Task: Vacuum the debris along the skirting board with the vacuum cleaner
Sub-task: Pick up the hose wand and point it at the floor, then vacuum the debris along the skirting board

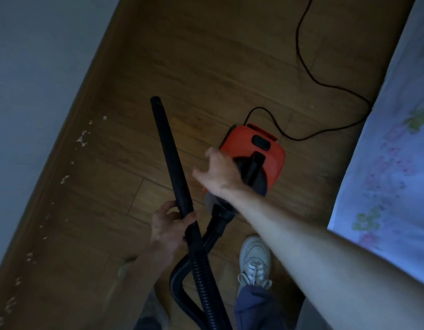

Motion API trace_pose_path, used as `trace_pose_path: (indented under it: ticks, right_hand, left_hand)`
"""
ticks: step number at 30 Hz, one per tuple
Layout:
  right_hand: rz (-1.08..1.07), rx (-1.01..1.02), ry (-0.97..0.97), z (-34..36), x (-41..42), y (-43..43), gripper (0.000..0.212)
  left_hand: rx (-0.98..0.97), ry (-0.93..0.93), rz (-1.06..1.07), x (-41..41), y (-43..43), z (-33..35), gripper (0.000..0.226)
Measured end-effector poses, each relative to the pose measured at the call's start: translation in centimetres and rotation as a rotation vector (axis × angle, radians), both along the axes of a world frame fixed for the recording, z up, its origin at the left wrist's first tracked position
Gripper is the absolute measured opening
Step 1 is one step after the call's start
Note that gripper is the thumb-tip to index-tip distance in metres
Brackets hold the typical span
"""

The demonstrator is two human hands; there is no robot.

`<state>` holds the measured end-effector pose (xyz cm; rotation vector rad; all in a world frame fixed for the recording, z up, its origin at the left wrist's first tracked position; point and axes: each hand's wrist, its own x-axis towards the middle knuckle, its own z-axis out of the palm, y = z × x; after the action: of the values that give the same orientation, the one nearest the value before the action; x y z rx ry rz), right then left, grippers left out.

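Nearest the camera, a white shoe [253, 254] stands on the wooden floor [206, 67] beside the ribbed black hose [202, 270], which loops up to the machine.

The left hand [167, 225] is closed round the lower end of the black wand [169, 153], where it joins the hose. The wand's long axis points away from the person and slightly left, roughly parallel to the skirting board [100, 63]. Its open tip is the far end.

The right hand [218, 173] is extended with fingers spread and holds nothing. It is at the near left side of the orange vacuum cleaner [251, 145], which sits on the floor right of the wand.

The debris [82, 138], pale scraps, lies in a scattered line along the floor's left edge at the foot of the skirting board. It is left of both hands and well apart from the wand tip. The left hand is the nearer, so in my judgement the wand must swing left and down.

Not determinable:
- whether the blurred right hand touches the machine;
- whether the tip is clear of the floor;
- where the power cord [297, 44] ends, as it runs out of frame at the top.

A floral bed sheet [391, 163] bounds the right side.
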<state>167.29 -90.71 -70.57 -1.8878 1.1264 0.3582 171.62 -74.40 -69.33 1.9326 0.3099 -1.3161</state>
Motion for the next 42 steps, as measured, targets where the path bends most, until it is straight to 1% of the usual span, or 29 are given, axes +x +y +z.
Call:
trace_pose_path:
  ticks: [1,2,4,6,9,13,17,21,25,32,35,42]
  right_hand:
    - [-0.073,0.168,-0.005,-0.1,0.6,1.5,0.060]
    - [-0.121,0.274,-0.001,-0.5,1.0,2.9,0.061]
    - [-0.162,0.362,0.012,-1.4,1.5,5.0,0.058]
    - [-0.182,0.385,0.006,-1.9,1.6,6.2,0.056]
    - [-0.205,0.349,-0.011,-1.7,1.5,7.0,0.046]
    - [-0.169,0.317,-0.061,-0.2,1.3,7.6,0.045]
    - [-0.110,0.301,-0.096,1.5,1.4,8.1,0.042]
    - [-0.068,0.286,-0.099,3.0,2.2,9.0,0.039]
    - [-0.068,0.258,-0.102,4.7,2.8,10.5,0.038]
    - [-0.049,0.215,-0.090,7.9,1.9,14.4,0.038]
    - [-0.028,0.167,-0.082,8.9,2.2,17.2,0.038]
    - [0.032,0.053,-0.060,8.6,5.5,24.4,0.031]
  left_hand:
    - [-0.004,-0.003,0.002,-0.2,0.0,0.4,0.033]
    - [-0.007,-0.004,0.002,-0.3,-0.1,0.8,0.033]
    - [-0.009,-0.002,0.013,-0.5,-0.1,1.6,0.036]
    - [-0.006,0.002,0.041,-0.8,0.0,2.4,0.040]
    - [-0.001,-0.007,0.063,-0.9,0.4,3.3,0.039]
    - [-0.003,-0.031,0.096,-1.0,1.0,4.3,0.038]
    - [-0.021,-0.033,0.169,-1.2,1.9,5.3,0.039]
    - [-0.039,-0.028,0.254,-1.3,3.3,6.1,0.035]
    - [-0.056,0.031,0.301,-2.0,5.5,7.1,0.044]
    - [-0.070,0.094,0.286,-3.5,9.9,9.2,0.058]
    - [-0.102,0.101,0.257,-3.3,13.0,10.1,0.060]
    - [-0.197,0.164,0.308,-0.8,20.2,9.7,0.069]
